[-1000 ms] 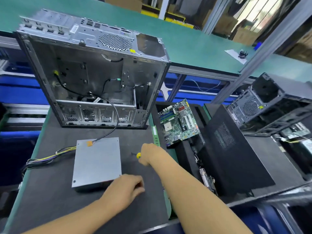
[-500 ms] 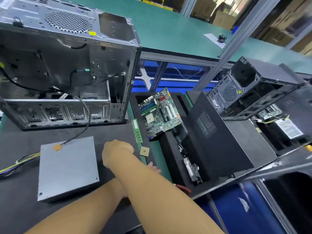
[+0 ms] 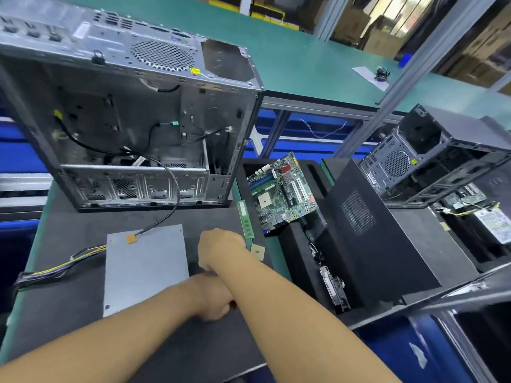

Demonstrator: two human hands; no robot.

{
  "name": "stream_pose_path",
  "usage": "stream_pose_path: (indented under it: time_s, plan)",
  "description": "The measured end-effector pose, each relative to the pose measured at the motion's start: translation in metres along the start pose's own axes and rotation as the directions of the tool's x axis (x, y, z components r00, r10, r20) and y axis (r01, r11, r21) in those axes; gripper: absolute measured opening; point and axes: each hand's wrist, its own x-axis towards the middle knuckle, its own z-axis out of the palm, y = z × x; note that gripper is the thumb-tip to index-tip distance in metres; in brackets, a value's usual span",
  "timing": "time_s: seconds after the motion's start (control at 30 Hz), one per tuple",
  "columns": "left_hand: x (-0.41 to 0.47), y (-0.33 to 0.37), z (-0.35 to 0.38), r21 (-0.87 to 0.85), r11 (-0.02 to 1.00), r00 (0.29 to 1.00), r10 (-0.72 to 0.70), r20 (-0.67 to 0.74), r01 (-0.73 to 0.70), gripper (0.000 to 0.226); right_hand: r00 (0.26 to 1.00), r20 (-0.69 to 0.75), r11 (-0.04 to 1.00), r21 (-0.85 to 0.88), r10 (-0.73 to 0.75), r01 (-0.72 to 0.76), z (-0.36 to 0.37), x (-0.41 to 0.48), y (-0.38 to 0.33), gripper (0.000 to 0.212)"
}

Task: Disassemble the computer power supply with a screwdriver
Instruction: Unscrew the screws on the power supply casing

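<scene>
Wires (image 3: 58, 268) in yellow, black and purple trail off the left edge of our dark mat (image 3: 69, 313) and run into the grey supply (image 3: 145, 268), which lies flat on the mat in front of us. A small orange plug (image 3: 130, 238) sits on its top near the far left corner, and a black cable (image 3: 174, 194) climbs from it into the open case (image 3: 132, 120) standing behind on its side, its inside facing us.

Our left hand (image 3: 214, 298) rests on the mat just beside the supply's right near corner, fingers curled under; our right forearm crosses over it and hides much of it, so we cannot tell what, if anything, it holds. Our right hand (image 3: 219, 250) is a loose fist just right of the supply, back of the hand toward us, fingers folded out of sight; we cannot tell whether it grips anything. No screwdriver shows in this view.

Just right of that fist lie a green memory stick (image 3: 245, 219) and a small square chip (image 3: 257, 251). Beyond them a motherboard (image 3: 282, 193) leans in a black foam tray (image 3: 293, 244), a black side panel (image 3: 387, 239) leans next to it, and a second case (image 3: 431, 158) lies further right.
</scene>
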Motion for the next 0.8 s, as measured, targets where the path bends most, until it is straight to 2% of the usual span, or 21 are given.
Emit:
stream_pose_path:
  time_s: [0.03, 0.1, 0.17, 0.23, 0.27, 0.3, 0.33, 0.4, 0.43, 0.53, 0.6, 0.67, 0.73, 0.8]
  plan:
    - [-0.008, -0.007, -0.001, 0.086, 0.996, 0.986, 0.05, -0.158, -0.037, 0.02, 1.0, -0.019, 1.0, 0.006, -0.006, 0.006, 0.0, 0.0, 0.004, 0.033]
    - [-0.024, -0.024, 0.004, 0.181, 0.983, 0.959, 0.073, -0.273, -0.023, 0.027, 1.0, -0.015, 1.0, 0.016, -0.017, 0.018, -0.001, 0.001, 0.009, 0.03]
    - [-0.04, -0.044, 0.012, 0.277, 0.96, 0.887, 0.156, -0.434, -0.033, 0.029, 1.0, -0.021, 1.0, 0.016, -0.016, 0.016, -0.003, 0.0, 0.012, 0.025]
    - [-0.056, -0.063, 0.024, 0.232, 0.972, 0.766, 0.165, -0.621, -0.022, 0.031, 1.0, -0.023, 1.0, 0.014, 0.001, -0.001, -0.003, 0.001, 0.015, 0.023]
    - [-0.066, -0.077, 0.031, 0.138, 0.99, 0.742, 0.09, -0.664, 0.004, 0.04, 1.0, -0.019, 1.0, 0.012, 0.007, -0.007, -0.003, 0.001, 0.016, 0.025]
    - [-0.074, -0.094, 0.041, 0.033, 0.999, 0.772, -0.01, -0.635, 0.04, 0.052, 1.0, -0.013, 1.0, 0.008, 0.008, -0.008, -0.003, 0.0, 0.017, 0.028]
    - [-0.08, -0.108, 0.05, -0.028, 0.996, 0.842, -0.089, -0.533, 0.088, 0.066, 1.0, -0.006, 1.0, 0.003, 0.006, -0.006, -0.003, 0.0, 0.017, 0.03]
    - [-0.084, -0.124, 0.063, 0.021, 0.987, 0.899, -0.135, -0.417, 0.159, 0.086, 1.0, 0.009, 1.0, 0.0, 0.0, 0.0, -0.003, -0.002, 0.017, 0.023]
    - [-0.085, -0.127, 0.067, 0.053, 0.984, 0.902, -0.136, -0.41, 0.173, 0.091, 1.0, 0.013, 1.0, -0.001, -0.001, 0.001, -0.003, -0.003, 0.018, 0.02]
    - [-0.083, -0.124, 0.074, 0.082, 0.969, 0.87, -0.171, -0.462, 0.234, 0.09, 1.0, 0.016, 0.999, 0.038, 0.014, -0.015, -0.002, -0.004, 0.024, 0.034]
    - [-0.077, -0.118, 0.078, 0.033, 0.948, 0.823, -0.257, -0.506, 0.316, 0.087, 1.0, 0.025, 0.997, 0.07, 0.013, -0.014, -0.002, -0.004, 0.03, 0.04]
    - [-0.068, -0.107, 0.077, -0.126, 0.883, 0.73, -0.448, -0.517, 0.453, 0.088, 0.999, 0.037, 0.998, 0.063, 0.008, -0.011, -0.003, -0.006, 0.036, 0.047]
    - [-0.055, -0.091, 0.069, -0.321, 0.745, 0.586, -0.661, -0.469, 0.584, 0.09, 0.999, 0.036, 0.998, 0.063, 0.016, -0.018, -0.004, -0.008, 0.038, 0.047]
    - [-0.046, -0.081, 0.06, -0.423, 0.615, 0.491, -0.787, -0.374, 0.665, 0.09, 0.999, 0.033, 0.998, 0.056, 0.036, -0.038, -0.005, -0.011, 0.037, 0.042]
